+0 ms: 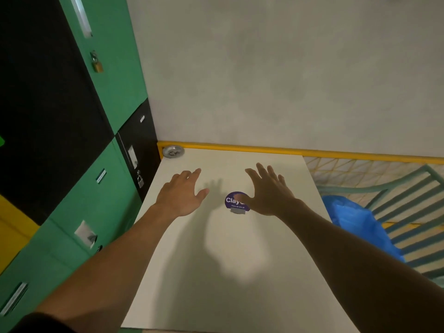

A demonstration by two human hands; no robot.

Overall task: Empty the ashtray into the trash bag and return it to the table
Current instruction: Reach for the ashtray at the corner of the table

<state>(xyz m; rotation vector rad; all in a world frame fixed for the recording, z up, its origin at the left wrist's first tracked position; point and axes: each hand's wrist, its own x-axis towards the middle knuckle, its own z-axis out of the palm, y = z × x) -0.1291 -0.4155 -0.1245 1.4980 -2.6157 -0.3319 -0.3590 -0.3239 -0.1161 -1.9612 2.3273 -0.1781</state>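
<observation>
A small round metal ashtray (173, 151) sits in the far left corner of the white table (240, 272), against the yellow rail. A blue plastic trash bag (355, 219) hangs off the table's right side. My left hand (183, 192) hovers over the table with fingers spread, holding nothing, a hand's length nearer to me than the ashtray. My right hand (269, 191) is stretched out beside it, fingers apart and empty, partly covering a round purple sticker.
Green and black lockers (72, 145) with padlocks stand along the left side of the table. A grey wall (276, 73) closes off the back. A purple sticker (234, 200) lies mid-table. A teal bench or railing (408, 217) stands at the right behind the bag.
</observation>
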